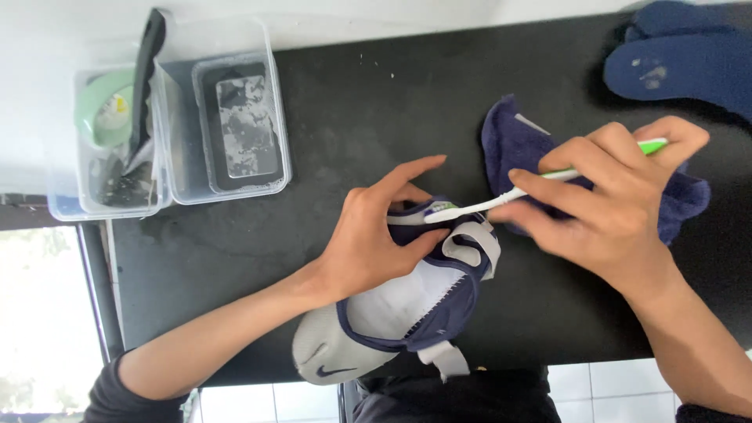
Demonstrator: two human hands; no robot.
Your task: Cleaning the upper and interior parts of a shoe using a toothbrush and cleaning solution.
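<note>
Scrubbing was underway: your left hand (376,243) clamped the shoe (407,305), right hand (611,196) gripped the toothbrush (501,200) above it; next probably needed steady strokes.

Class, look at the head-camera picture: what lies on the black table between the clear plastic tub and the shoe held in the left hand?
Nothing: in the head view, only bare black table separates the clear plastic tub from the shoe.

Two clear plastic tubs (223,117) stand at the table's far-left edge.
</note>
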